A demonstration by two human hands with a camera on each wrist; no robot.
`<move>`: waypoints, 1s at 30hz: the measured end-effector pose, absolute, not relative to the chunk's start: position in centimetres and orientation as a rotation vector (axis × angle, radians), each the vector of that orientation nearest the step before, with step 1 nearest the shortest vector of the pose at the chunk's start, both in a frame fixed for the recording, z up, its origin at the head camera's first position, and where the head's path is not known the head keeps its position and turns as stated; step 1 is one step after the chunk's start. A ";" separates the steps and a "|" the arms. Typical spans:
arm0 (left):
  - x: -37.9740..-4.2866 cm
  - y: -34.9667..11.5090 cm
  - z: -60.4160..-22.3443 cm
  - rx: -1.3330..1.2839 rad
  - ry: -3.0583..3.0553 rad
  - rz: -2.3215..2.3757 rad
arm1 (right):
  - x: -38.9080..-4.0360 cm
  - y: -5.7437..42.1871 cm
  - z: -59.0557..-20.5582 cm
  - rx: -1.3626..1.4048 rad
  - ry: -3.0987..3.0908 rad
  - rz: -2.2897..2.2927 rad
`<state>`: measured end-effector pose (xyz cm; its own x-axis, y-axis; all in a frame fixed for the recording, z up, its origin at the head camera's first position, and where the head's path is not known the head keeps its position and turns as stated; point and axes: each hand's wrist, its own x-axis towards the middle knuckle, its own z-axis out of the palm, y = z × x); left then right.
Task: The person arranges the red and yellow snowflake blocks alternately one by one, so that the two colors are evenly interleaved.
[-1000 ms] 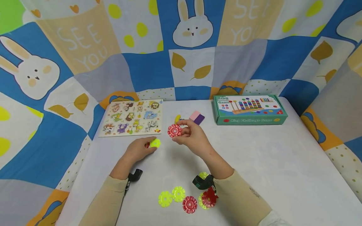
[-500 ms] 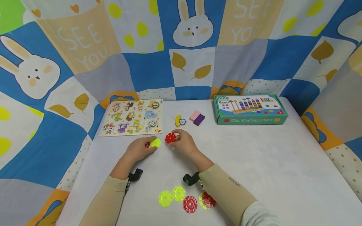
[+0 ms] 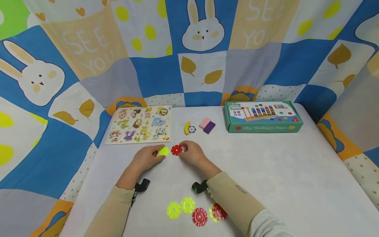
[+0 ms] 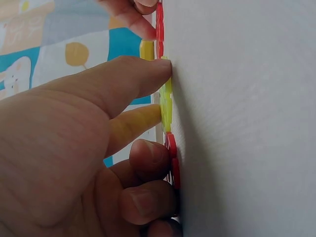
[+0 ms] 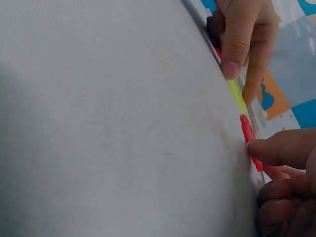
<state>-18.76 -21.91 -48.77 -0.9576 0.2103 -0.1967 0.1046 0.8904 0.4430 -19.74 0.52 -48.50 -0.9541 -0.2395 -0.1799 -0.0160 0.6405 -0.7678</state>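
Observation:
My right hand (image 3: 193,153) pinches a red notched plastic disc (image 3: 176,150) between thumb and fingers, low over the white table. Just left of it lies a yellow-green notched disc (image 3: 164,151), its rim gripped by the thumb and index finger of my left hand (image 3: 146,158). Another red disc (image 4: 176,173) lies under the curled fingers of the left hand, mostly hidden from the head view. In the right wrist view, the held red disc (image 5: 251,140) stands end to end with the yellow-green disc (image 5: 237,95), close to its edge.
Nearer the front are yellow-green discs (image 3: 173,210) and red discs (image 3: 199,217), one red overlapping a yellow-green. An animal puzzle board (image 3: 137,125) lies behind my left hand. Farther back are a yellow banana piece (image 3: 187,128), a purple block (image 3: 209,127) and a green game box (image 3: 263,127).
My right hand has come down and left with the red disc, from above the table to beside the yellow-green disc. The red disc's face has turned. My left hand has stayed in place.

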 end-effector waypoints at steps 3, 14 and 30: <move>-18.7 -21.8 -48.7 0.241 2.820 0.625 | -19.8 0.6 -48.7 -0.230 2.622 -1.187; -18.8 -21.6 -48.2 0.280 2.823 0.585 | -20.1 0.5 -49.2 -0.231 2.669 -1.144; -20.1 -18.4 -46.7 0.313 2.732 0.702 | -20.4 1.5 -49.2 -0.319 2.549 -1.236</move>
<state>-20.08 -18.44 -46.71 -0.9305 0.2817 -0.2341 0.1338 0.8565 0.4985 -20.38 1.46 -49.18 -0.9335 -0.3203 -0.1611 -0.0717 0.6072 -0.7913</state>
